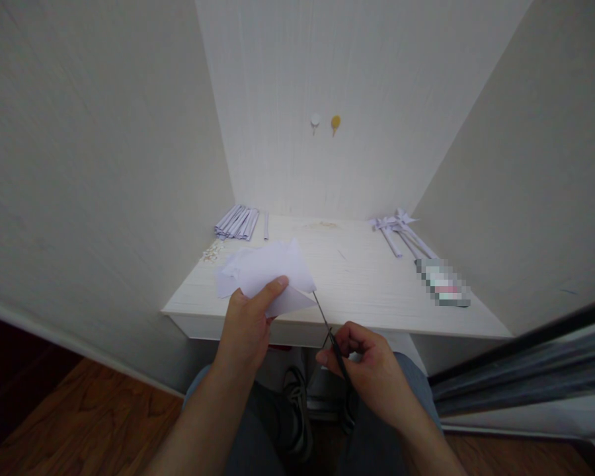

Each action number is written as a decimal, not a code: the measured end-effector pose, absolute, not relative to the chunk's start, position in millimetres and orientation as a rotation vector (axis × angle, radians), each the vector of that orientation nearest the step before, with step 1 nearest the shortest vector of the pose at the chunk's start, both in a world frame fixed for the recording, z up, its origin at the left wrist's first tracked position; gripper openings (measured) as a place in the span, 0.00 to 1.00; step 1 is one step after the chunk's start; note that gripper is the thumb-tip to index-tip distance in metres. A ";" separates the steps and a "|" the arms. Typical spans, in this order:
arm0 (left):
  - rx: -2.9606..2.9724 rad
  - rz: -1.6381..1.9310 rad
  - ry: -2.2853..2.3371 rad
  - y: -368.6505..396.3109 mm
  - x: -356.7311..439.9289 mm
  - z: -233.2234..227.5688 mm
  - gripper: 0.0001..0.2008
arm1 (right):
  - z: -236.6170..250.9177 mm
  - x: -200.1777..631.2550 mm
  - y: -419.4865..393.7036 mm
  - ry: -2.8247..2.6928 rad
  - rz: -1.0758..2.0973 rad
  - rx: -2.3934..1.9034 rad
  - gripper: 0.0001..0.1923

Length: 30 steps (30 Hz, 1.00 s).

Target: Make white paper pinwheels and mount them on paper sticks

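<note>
1. Scissors sat in the right hand, whose fingers were curled shut around the dark handles; there was one pair, and its thin blades ran up and to the left, the tip just touching the lower right edge of the paper
2. The paper lay up and left of that grip, so the blades' long axis pointed straight at it; the left hand was the nearer one to the sheet and in fact held it, thumb pinched closed on top and fingers hidden beneath
3. One loose white sheet, folded or crumpled, was all that hand held, raised above the front edge of the desk
4. Below both hands were the person's knees and one dark shoe on the floor
5. Further back on the desk, at the left rear, lay a bundle of folded paper strips, too tightly stacked to count, with one single strip beside it and small scraps nearby
6. At the right rear lay a cluster of finished paper pieces, perhaps three or four
7. Two hooks sat on the back wall
</note>
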State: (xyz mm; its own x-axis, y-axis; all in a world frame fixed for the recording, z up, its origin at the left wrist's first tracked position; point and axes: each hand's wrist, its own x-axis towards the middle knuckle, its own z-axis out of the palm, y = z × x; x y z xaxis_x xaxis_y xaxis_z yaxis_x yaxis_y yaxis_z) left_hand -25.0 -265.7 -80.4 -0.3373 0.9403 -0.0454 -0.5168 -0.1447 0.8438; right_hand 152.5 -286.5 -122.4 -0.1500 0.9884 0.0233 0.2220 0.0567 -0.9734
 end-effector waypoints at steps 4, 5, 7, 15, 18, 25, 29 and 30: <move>0.635 1.696 0.975 -265.3 -25.0 -81.5 0.24 | -125.0 152.5 -286.4 -1.498 1.168 -1.251 0.16; 0.640 1.696 0.973 -265.3 -25.1 -81.8 0.24 | -126.0 152.8 -286.5 -1.500 1.170 -1.243 0.16; 0.644 1.698 0.977 -265.4 -25.2 -82.3 0.23 | -127.9 153.6 -286.4 -1.508 1.174 -1.232 0.16; 0.641 1.703 1.001 -264.6 -24.3 -79.6 0.24 | -126.7 154.4 -286.5 -1.506 1.182 -1.254 0.16; 0.650 1.693 1.020 -264.6 -25.1 -80.4 0.23 | -125.5 153.8 -287.5 -1.507 1.188 -1.261 0.16; 0.652 1.688 1.025 -264.9 -26.9 -84.1 0.20 | -124.5 153.8 -287.1 -1.485 1.209 -1.282 0.18; 0.630 1.699 1.024 -263.9 -25.7 -84.7 0.19 | -126.1 153.7 -284.5 -1.481 1.219 -1.276 0.17; 0.626 1.700 1.024 -263.3 -25.6 -84.9 0.19 | -127.8 153.6 -283.8 -1.481 1.245 -1.280 0.17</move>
